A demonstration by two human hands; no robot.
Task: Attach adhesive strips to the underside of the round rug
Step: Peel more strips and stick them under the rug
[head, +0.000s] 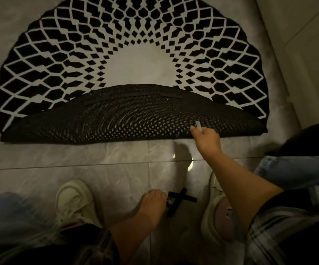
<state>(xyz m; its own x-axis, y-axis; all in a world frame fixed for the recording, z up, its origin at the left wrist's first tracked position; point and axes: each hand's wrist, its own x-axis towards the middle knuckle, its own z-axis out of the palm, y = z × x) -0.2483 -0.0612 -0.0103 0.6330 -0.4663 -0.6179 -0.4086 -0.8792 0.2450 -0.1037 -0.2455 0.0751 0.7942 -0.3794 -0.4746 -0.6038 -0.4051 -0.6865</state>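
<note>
While your right hand [205, 137] pinches a white strip [198, 125] over the folded rug [132, 115], your left hand [154, 202] grips black strips [179, 199]

Three strips [135, 96] lie in a row on the rug's [116, 54] folded-back underside [116, 119], loose strips [179, 200] nearer.

One round rug [132, 54]; three strips [135, 95] stuck on underside; two loose strips [179, 199] crossed; two shoes [74, 199]
</note>
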